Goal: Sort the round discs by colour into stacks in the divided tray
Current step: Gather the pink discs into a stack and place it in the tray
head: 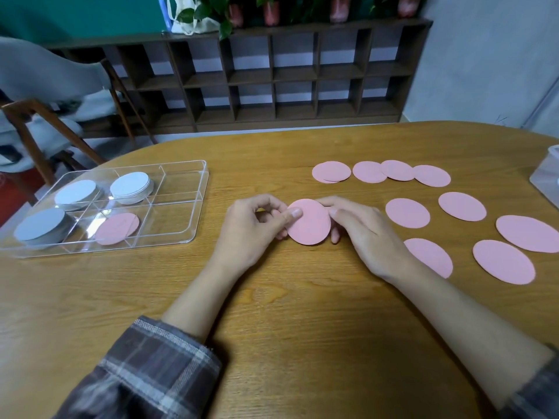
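Both hands hold one pink disc above table: left hand pinches its edge, right hand grips the other side.

Left hand: thumb and curled fingers pinch pink disc; right hand: fingers curled round its opposite edge; forearms converging forward.

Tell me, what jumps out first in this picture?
Both hands meet mid-picture, the left hand and right hand pinching a pink round paper disc. More loose pink discs lie scattered on the wooden table to the right. At left, a clear divided plastic tray holds three white-disc stacks and some pink ones.
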Demonstrator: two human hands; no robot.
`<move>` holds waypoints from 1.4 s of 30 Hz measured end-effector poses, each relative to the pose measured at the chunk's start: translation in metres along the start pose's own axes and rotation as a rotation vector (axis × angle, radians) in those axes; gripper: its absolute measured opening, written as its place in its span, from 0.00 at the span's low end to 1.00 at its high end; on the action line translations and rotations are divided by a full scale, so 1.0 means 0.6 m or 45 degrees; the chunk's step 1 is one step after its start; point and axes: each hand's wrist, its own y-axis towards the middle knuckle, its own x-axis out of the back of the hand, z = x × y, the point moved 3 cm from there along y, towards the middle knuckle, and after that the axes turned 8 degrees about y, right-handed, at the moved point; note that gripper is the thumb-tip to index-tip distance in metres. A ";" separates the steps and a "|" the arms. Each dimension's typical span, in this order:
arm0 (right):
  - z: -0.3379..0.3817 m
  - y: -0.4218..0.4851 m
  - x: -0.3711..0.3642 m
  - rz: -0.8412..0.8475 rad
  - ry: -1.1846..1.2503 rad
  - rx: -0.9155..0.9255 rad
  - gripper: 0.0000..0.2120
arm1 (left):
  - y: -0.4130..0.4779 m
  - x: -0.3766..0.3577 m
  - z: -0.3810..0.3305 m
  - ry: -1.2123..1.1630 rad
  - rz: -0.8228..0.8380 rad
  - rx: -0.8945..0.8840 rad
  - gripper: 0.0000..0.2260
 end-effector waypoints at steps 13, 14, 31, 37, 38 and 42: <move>-0.014 0.003 0.023 -0.174 -0.184 0.033 0.05 | -0.006 -0.037 -0.023 0.249 -0.189 -0.138 0.05; -0.018 0.004 0.031 -0.195 -0.207 0.008 0.04 | -0.007 -0.045 -0.025 0.275 -0.181 -0.154 0.06; -0.063 -0.044 0.206 -0.424 -0.295 -0.089 0.05 | 0.033 -0.150 -0.051 0.748 0.039 -0.245 0.16; -0.081 -0.037 0.223 -0.538 -0.233 -0.069 0.07 | 0.034 -0.205 -0.092 0.828 0.043 -0.433 0.13; -0.081 -0.036 0.222 -0.544 -0.253 -0.055 0.06 | 0.035 -0.213 -0.094 0.827 0.042 -0.459 0.15; -0.078 -0.034 0.216 -0.512 -0.339 -0.020 0.05 | 0.048 -0.227 -0.095 0.725 0.024 -0.502 0.17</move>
